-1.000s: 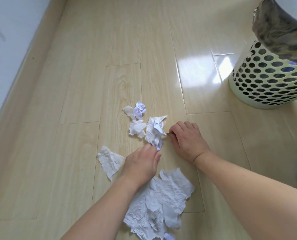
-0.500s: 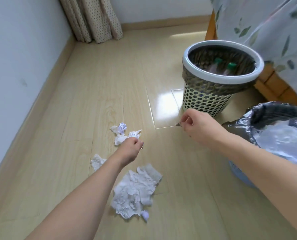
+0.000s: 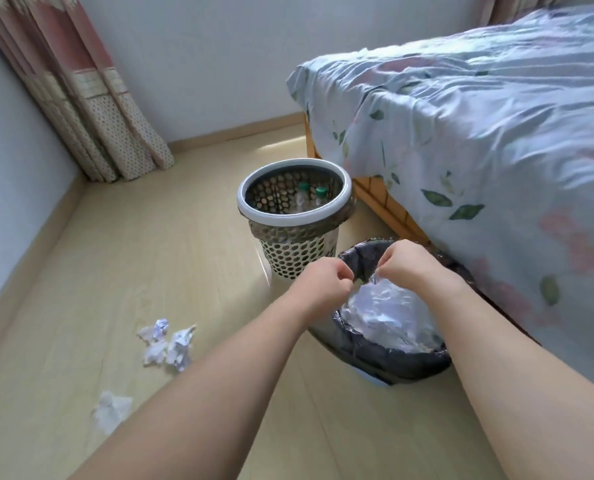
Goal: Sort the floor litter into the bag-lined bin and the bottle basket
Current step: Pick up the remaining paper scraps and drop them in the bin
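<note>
Both hands are positioned over the open mouth of the bag-lined bin (image 3: 397, 355): the left hand (image 3: 323, 285) at its near-left rim with fingers curled into a loose fist, the right hand (image 3: 406, 265) just beside it with fingertips pinched together; whether either hand holds anything cannot be determined. The bin contains crumpled pale litter. The bottle basket (image 3: 293, 216), containing green-capped bottles, stands just behind the bin, and crumpled paper scraps (image 3: 169, 344) lie on the floor (image 3: 115, 258) well to the bin's left.

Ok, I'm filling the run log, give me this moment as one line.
left hand: closed, over bin | right hand: closed, over bin | bag-lined bin: white litter inside | paper scraps: on floor | bottle basket: bottles inside
</note>
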`<state>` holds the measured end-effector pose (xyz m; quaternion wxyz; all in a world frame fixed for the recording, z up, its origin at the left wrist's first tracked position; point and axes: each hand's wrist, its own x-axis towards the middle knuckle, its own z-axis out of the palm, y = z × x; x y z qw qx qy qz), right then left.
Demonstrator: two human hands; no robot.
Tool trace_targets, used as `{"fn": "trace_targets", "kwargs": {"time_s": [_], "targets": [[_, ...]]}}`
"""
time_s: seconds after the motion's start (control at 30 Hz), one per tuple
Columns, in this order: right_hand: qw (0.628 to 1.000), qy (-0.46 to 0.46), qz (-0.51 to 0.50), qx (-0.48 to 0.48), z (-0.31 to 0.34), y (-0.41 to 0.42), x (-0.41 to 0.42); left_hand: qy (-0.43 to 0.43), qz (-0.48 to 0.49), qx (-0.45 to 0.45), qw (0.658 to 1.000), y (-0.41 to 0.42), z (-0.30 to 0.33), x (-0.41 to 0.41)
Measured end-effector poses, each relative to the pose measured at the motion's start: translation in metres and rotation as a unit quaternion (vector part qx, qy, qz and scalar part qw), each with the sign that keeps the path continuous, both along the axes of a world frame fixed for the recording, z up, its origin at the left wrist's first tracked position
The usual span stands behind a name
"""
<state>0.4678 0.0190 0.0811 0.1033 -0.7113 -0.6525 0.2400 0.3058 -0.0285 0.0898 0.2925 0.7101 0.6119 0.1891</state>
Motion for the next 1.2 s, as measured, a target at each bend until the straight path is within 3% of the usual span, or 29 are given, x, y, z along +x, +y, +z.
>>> {"fn": "trace_targets", "kwargs": {"time_s": [0.07, 0.17, 0.33, 0.47, 0.6, 0.73, 0.93, 1.03, 1.13, 1.2], "targets": [[1.0, 0.0, 0.004, 0.01, -0.002, 0.001, 0.003, 0.024, 0.003, -0.001, 1.0, 0.002, -0.003, 0.006], [0.995, 0.008, -0.018, 0.101, 0.012, 0.007, -0.004, 0.041, 0.041, 0.012, 0.998, 0.005, 0.004, -0.025], [0.974, 0.009, 0.066, 0.215, 0.03, -0.003, -0.085, 0.121, 0.123, 0.008, 0.985, -0.018, 0.022, -0.157], [0.96, 0.06, 0.242, 0.128, 0.008, -0.05, -0.208, 0.196, 0.169, -0.044, 0.965, -0.077, 0.017, -0.277], [0.938, 0.066, 0.338, -0.025, -0.038, -0.105, -0.312, 0.248, 0.208, -0.119, 0.939, -0.135, -0.028, -0.375], [0.935, 0.057, 0.331, -0.116, -0.076, -0.126, -0.372, 0.215, 0.249, -0.154, 0.931, -0.169, -0.109, -0.435], [0.944, -0.029, 0.3, -0.135, -0.13, -0.108, -0.409, 0.125, 0.237, -0.153, 0.951, -0.173, -0.227, -0.444], [0.951, -0.058, 0.275, -0.128, -0.151, -0.087, -0.417, 0.194, 0.254, -0.033, 0.947, -0.159, -0.257, -0.443], [0.96, -0.044, 0.255, -0.105, -0.167, -0.057, -0.443, 0.194, 0.266, 0.093, 0.94, -0.155, -0.28, -0.447], [0.963, -0.047, 0.255, -0.071, -0.178, -0.031, -0.468, 0.198, 0.271, 0.13, 0.933, -0.152, -0.29, -0.451]]}}
